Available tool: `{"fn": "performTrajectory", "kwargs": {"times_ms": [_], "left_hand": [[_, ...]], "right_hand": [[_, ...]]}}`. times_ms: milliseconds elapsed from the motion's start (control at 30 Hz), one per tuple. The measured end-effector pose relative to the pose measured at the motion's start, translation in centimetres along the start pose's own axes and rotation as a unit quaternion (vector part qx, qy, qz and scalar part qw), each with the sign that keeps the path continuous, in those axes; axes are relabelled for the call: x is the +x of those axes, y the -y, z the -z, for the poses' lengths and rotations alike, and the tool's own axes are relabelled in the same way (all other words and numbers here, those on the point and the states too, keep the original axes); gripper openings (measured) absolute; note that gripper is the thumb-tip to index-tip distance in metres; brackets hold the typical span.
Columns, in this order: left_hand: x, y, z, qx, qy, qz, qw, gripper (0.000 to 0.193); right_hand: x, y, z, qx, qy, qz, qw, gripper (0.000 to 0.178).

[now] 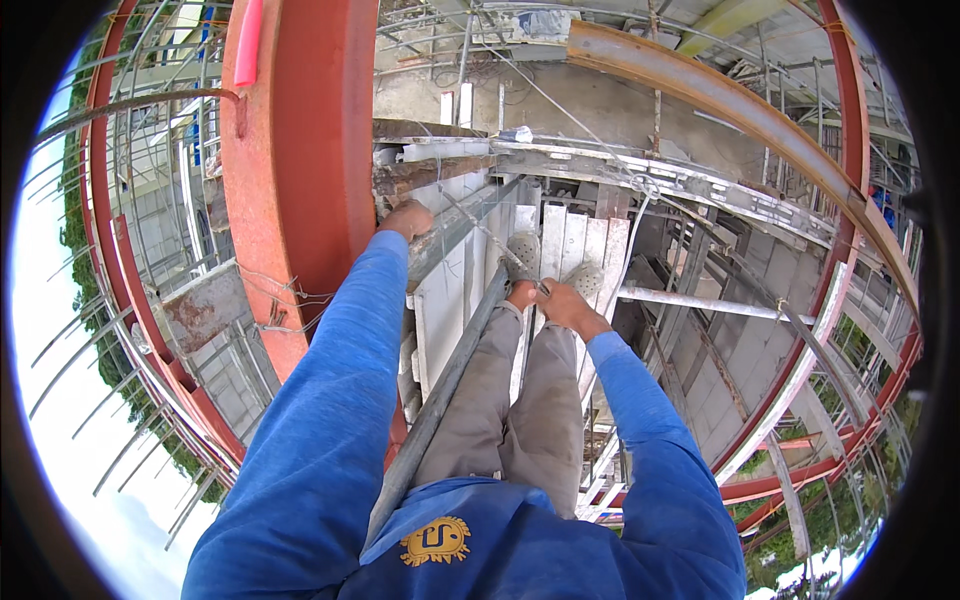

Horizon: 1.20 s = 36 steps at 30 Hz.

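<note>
My left hand (408, 218) is beside the red steel column (325, 130), at the end of a rough wooden beam (430, 172). Its fingers look curled, but what they grip is hidden. Low in front of my legs, my right hand (568, 306) is closed in a pinch near my ankle; anything in it is too small to name. A grey metal pipe (440, 405) slants up past my left leg toward my feet. My perforated clogs (523, 250) stand on narrow pale planks (574, 235). A thin twisted rod (470, 220) crosses just left of my feet.
Tie wire (285, 290) loops round the column, and a pink tube (249, 42) hangs at its top. A rusty steel beam (730, 105) spans the upper right. Beyond the planks, a white pipe (710, 302) crosses a deep drop among scaffolding. Rebar ends (75, 340) stick out at left.
</note>
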<state>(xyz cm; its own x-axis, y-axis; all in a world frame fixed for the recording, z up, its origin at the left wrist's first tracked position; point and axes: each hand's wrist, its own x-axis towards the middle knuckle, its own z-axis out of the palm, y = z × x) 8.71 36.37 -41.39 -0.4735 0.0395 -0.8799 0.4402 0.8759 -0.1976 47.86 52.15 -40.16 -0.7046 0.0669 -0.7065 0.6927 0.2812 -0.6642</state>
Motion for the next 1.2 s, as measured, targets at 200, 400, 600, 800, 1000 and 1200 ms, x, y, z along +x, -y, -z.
{"fn": "performTrajectory", "kwargs": {"times_ms": [200,400,600,800,1000,1200], "left_hand": [[1.6,-2.1,-0.1,0.005,-0.012,-0.011,1.0,0.05],[-0.4,-2.1,1.6,0.01,-0.006,0.01,1.0,0.049],[0.8,0.2,0.9,0.0,-0.01,-0.008,1.0,0.049],[-2.8,-3.0,2.9,0.017,0.014,-0.013,1.0,0.047],[-7.3,-4.8,5.0,-0.029,0.01,-0.004,1.0,0.046],[2.2,5.0,-1.0,0.107,0.005,-0.068,0.992,0.05]], "right_hand": [[-2.3,4.4,2.5,-0.092,0.054,0.008,0.994,0.046],[-3.4,5.4,4.6,0.242,0.251,0.041,0.936,0.057],[-3.9,5.9,3.2,0.545,0.389,0.017,0.742,0.06],[-5.7,8.3,-0.4,0.702,0.353,0.052,0.617,0.068],[-6.1,12.2,3.1,0.376,0.212,0.092,0.897,0.062],[-6.8,15.1,12.7,0.198,0.2,0.097,0.955,0.044]]}}
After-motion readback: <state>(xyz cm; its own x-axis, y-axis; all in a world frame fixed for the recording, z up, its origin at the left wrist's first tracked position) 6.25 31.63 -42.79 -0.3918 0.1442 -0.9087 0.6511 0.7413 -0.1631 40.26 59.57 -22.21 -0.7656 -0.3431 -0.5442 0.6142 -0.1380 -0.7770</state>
